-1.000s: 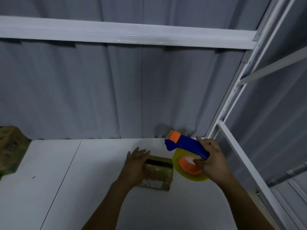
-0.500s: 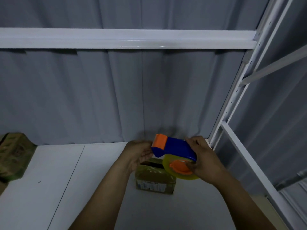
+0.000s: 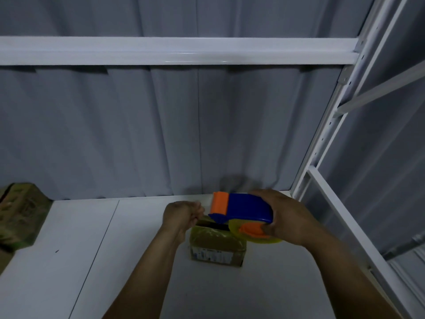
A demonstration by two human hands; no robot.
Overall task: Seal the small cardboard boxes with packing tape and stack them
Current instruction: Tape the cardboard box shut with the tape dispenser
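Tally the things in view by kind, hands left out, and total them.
Cardboard boxes: 2, the small cardboard box in the middle and a box at the left edge.
Tape dispenser: 1, in the right hand.
Tape roll: 1, on the dispenser, its end seemingly pinched by the left hand.
Total: 4.

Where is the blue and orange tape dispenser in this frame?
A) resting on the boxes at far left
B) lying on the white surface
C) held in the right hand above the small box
C: the right hand grips the tape dispenser in the air over the small box.
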